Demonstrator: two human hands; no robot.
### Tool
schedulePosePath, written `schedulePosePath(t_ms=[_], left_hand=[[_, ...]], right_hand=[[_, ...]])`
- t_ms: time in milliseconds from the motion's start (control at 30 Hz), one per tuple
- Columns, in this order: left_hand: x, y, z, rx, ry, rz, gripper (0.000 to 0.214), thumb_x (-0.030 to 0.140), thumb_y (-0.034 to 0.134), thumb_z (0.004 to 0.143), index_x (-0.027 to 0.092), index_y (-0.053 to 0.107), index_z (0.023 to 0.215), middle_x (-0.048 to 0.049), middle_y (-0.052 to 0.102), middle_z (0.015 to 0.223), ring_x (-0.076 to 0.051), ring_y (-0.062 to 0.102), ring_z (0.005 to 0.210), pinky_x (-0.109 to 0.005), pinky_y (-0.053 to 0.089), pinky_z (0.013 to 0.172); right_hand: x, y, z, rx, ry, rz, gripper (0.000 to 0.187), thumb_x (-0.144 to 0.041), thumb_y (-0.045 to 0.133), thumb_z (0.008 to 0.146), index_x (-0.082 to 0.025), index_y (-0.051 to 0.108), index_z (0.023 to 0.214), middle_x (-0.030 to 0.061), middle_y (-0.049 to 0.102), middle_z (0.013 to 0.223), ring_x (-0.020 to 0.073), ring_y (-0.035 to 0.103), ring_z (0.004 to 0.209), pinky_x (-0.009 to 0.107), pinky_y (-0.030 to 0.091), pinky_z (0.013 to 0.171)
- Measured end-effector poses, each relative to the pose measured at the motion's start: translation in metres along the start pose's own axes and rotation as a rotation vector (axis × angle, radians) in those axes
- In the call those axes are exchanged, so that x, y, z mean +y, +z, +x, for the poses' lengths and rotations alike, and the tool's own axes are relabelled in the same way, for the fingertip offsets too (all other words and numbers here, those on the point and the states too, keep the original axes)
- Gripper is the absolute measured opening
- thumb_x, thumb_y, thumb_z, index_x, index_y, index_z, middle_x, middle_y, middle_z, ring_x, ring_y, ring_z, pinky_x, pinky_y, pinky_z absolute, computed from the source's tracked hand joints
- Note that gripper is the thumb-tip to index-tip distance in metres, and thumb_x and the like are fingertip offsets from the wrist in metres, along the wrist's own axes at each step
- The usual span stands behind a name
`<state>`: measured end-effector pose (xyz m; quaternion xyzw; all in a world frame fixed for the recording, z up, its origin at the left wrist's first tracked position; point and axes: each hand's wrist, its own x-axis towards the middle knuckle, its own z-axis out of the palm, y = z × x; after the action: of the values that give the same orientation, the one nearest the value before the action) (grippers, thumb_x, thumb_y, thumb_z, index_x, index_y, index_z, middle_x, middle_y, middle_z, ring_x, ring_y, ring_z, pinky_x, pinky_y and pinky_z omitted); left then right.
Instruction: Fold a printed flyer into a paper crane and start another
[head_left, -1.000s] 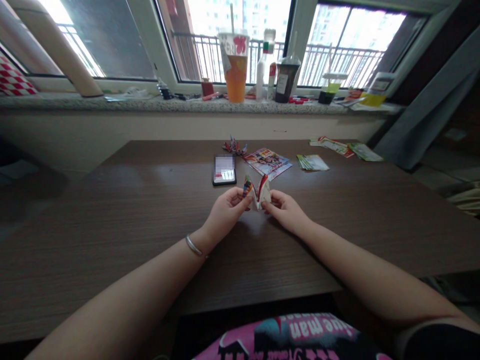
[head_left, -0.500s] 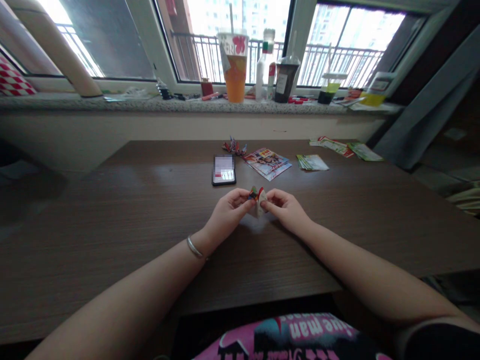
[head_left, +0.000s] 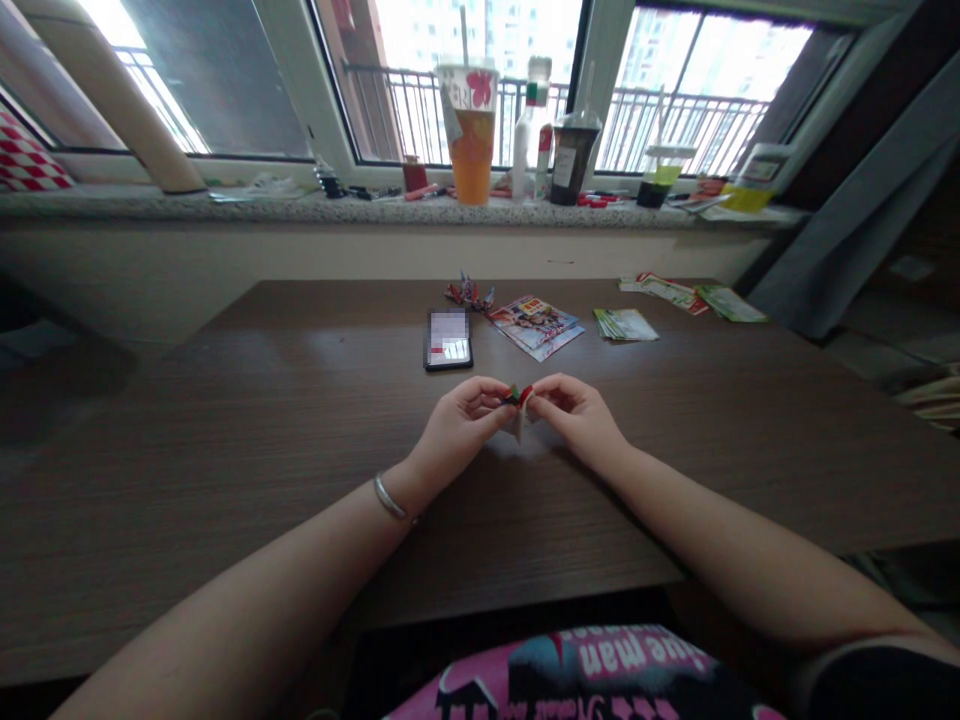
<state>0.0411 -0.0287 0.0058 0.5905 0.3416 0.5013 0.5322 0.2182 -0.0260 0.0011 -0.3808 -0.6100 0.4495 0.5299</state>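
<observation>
Left hand (head_left: 459, 415) and right hand (head_left: 581, 415) pinch folded paper (head_left: 519, 426) between near and far edges of the table (head_left: 285, 410); crease evenly.

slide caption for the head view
Left hand and right hand pinch folded printed paper over a wood-grain table, a smartphone lying beyond.

The word "man" reads on the pink-and-black shirt (head_left: 581, 680), whose other lettering is unclear.

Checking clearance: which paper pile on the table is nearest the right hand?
The multicoloured printed sheets, just right of the phone; their near corner lies closest to the right hand. The green-and-white pile and the far-right papers lie farther away.
</observation>
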Motion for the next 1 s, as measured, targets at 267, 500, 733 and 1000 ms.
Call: schedulePosePath(t_ms=[267,500,733,1000], left_hand=[[0.0043,0.0001,-0.0004,0.02,0.02,0.0,0.023,0.035,0.074,0.074,0.015,0.066,0.082,-0.0026,0.071,0.081,-0.014,0.065,0.076,-0.026,0.054,0.073],[0.0057,0.0006,0.0002,0.004,0.035,0.058,0.029,0.041,0.076,0.072,0.015,0.065,0.082,-0.0038,0.07,0.079,-0.016,0.066,0.075,-0.028,0.055,0.07],[0.0032,0.0031,-0.0017,-0.009,0.046,0.121,0.02,0.032,0.071,0.076,0.015,0.06,0.081,-0.0008,0.066,0.076,-0.012,0.063,0.069,-0.024,0.053,0.066],[0.0064,0.0032,-0.0038,-0.007,0.078,0.169,0.014,0.029,0.066,0.08,0.016,0.061,0.083,-0.0001,0.065,0.077,-0.01,0.06,0.068,-0.021,0.049,0.064]], right_hand=[[-0.0027,0.0024,-0.0014,0.012,0.008,0.01,0.023,-0.039,0.077,0.068,-0.02,0.067,0.076,0.001,0.069,0.074,0.0138,0.063,0.067,0.029,0.053,0.067],[-0.0059,0.0043,-0.0026,0.005,-0.022,0.036,0.028,-0.045,0.077,0.068,-0.021,0.066,0.077,0.0006,0.068,0.074,0.0139,0.064,0.068,0.028,0.054,0.066],[-0.0044,0.004,-0.0056,-0.039,-0.003,-0.026,0.027,-0.045,0.072,0.074,-0.02,0.065,0.081,0.0011,0.067,0.075,0.0137,0.062,0.066,0.027,0.051,0.063],[-0.0057,0.0051,-0.0057,-0.029,-0.031,-0.027,0.023,-0.041,0.072,0.075,-0.02,0.062,0.079,-0.0001,0.064,0.072,0.0121,0.059,0.064,0.025,0.047,0.059]])
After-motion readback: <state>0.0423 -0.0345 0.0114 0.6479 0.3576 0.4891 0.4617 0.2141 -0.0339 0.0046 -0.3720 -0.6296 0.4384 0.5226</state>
